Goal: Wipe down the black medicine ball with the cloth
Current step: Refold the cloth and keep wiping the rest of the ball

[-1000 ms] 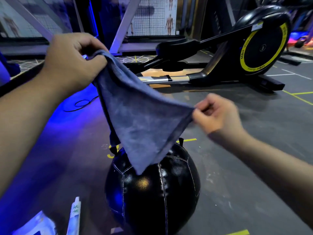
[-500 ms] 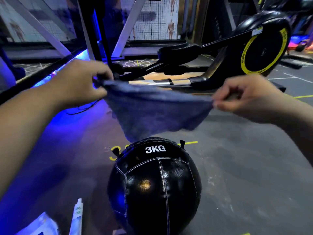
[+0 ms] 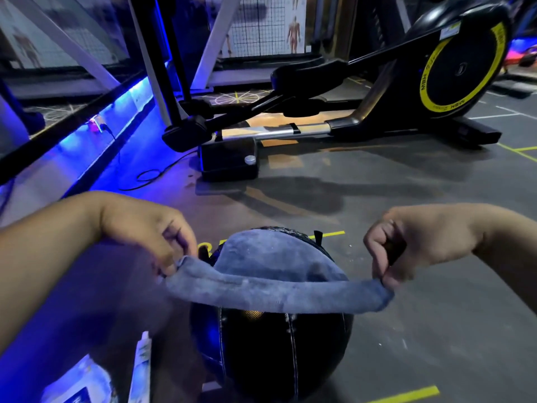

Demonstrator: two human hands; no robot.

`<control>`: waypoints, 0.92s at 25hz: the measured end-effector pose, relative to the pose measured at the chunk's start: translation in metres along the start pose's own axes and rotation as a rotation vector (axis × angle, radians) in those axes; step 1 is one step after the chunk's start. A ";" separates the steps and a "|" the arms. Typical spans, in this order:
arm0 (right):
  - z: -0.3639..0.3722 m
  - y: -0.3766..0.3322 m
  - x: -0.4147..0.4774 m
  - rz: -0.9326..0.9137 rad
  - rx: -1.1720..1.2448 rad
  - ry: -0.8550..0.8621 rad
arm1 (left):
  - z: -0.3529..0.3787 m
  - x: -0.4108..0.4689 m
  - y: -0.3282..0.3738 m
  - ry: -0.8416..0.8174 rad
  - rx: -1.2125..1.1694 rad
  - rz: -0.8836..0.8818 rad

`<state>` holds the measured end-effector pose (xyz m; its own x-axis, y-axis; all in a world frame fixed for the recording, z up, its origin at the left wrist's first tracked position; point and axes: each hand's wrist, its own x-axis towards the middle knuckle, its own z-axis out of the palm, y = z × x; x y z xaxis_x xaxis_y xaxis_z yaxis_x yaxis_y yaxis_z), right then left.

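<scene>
A black stitched medicine ball (image 3: 270, 350) stands on the grey gym floor at bottom centre. A grey-blue cloth (image 3: 273, 274) is draped over the ball's top and hides its upper face. My left hand (image 3: 145, 231) pinches the cloth's near left corner, and my right hand (image 3: 406, 242) pinches its near right corner. The near edge of the cloth is stretched between them, just above the ball's front. Both hands are level with the ball's top, one on each side of it.
A black and yellow elliptical trainer (image 3: 377, 91) stands on the floor behind the ball. A blue-lit ledge (image 3: 96, 146) with a cable runs along the left. A white tube (image 3: 142, 362) and a packet (image 3: 78, 382) lie at bottom left. Yellow floor lines (image 3: 406, 395) cross the floor.
Both hands have come down and toward me with the cloth. It hung in the air above the ball before; now it lies over the ball's top and covers the 3KG label.
</scene>
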<state>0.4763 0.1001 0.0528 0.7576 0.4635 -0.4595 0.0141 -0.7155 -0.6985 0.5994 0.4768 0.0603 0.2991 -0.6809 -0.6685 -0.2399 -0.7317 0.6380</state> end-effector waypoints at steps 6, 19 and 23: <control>0.007 0.049 0.075 0.224 0.026 0.633 | 0.001 0.071 -0.027 0.956 0.030 -0.113; 0.073 0.061 0.113 0.556 0.450 0.666 | 0.021 0.112 -0.030 0.792 0.167 -0.240; 0.071 0.060 0.107 0.613 0.574 0.559 | 0.024 0.106 -0.026 0.657 -0.327 -0.541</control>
<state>0.5117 0.1438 -0.0773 0.7280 -0.3172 -0.6078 -0.6855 -0.3203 -0.6538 0.6147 0.4233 -0.0366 0.7843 -0.0197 -0.6201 0.3303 -0.8328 0.4443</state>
